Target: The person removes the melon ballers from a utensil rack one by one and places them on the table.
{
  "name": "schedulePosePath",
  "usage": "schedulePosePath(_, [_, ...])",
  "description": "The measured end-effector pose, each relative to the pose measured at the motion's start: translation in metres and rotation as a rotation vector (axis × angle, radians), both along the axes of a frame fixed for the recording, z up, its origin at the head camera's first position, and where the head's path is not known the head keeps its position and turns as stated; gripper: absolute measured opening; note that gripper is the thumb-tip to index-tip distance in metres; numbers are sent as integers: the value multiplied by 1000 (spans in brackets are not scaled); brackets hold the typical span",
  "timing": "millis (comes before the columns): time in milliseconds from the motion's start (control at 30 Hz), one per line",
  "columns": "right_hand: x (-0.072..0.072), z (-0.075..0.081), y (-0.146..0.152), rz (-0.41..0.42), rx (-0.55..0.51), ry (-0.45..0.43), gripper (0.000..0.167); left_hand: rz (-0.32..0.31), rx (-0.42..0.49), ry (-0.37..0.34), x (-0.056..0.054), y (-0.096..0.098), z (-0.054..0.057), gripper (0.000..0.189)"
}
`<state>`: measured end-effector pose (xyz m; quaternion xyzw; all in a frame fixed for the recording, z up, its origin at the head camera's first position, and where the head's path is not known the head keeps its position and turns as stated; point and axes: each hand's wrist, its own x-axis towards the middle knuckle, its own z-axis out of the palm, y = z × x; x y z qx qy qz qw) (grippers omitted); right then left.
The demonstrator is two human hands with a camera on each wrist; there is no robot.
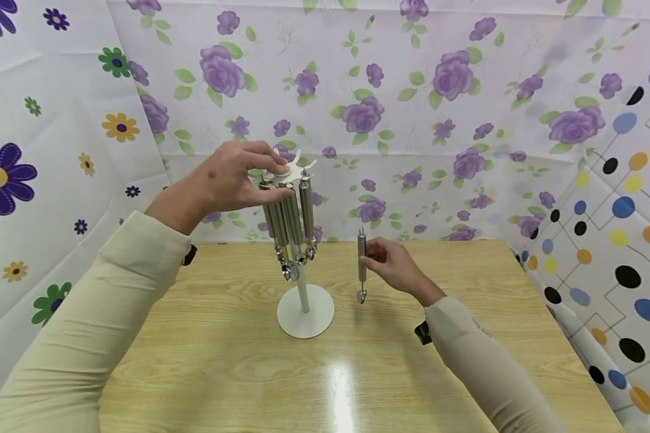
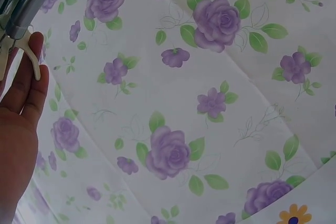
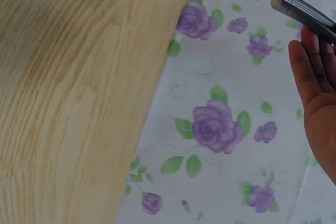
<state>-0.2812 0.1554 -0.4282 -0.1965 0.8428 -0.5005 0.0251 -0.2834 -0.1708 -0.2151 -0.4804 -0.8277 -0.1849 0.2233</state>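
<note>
In the head view my left hand (image 1: 227, 177) holds the top of a white utensil stand (image 1: 306, 322), its thumb in front of the hooked crown. Several steel-handled utensils (image 1: 306, 210) hang from the crown in a cluster, heads down. My right hand (image 1: 394, 264) pinches a melon baller (image 1: 362, 258) by its steel handle, upright with the small round bowl down, right of the stand and apart from it. The right wrist view shows the baller's bowl and thin shaft. In the left wrist view, fingers (image 2: 23, 90) lie by a white hook (image 2: 30, 56), and part of the hand is cut off.
The stand's round base rests on a wooden table (image 1: 222, 361). Flowered cloth (image 1: 325, 90) hangs behind the table, with another patterned sheet on the left and a dotted sheet (image 1: 617, 228) on the right.
</note>
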Motion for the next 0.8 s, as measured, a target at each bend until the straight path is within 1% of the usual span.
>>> schedulePosePath(200, [-1, -9, 0, -10, -15, -15, 22, 2, 14, 36, 1, 0, -1, 21])
schedulePosePath(333, [-2, -15, 0, -19, -17, -17, 21, 14, 20, 41, 2, 0, -2, 22])
schedulePosePath(567, [-3, -26, -2, -74, -4, 11, 20, 50, 15, 39, 4, 0, -5, 30])
schedulePosePath(800, [-5, -38, -7, -115, -8, 12, 20, 51, 19, 57, 5, 1, -5, 33])
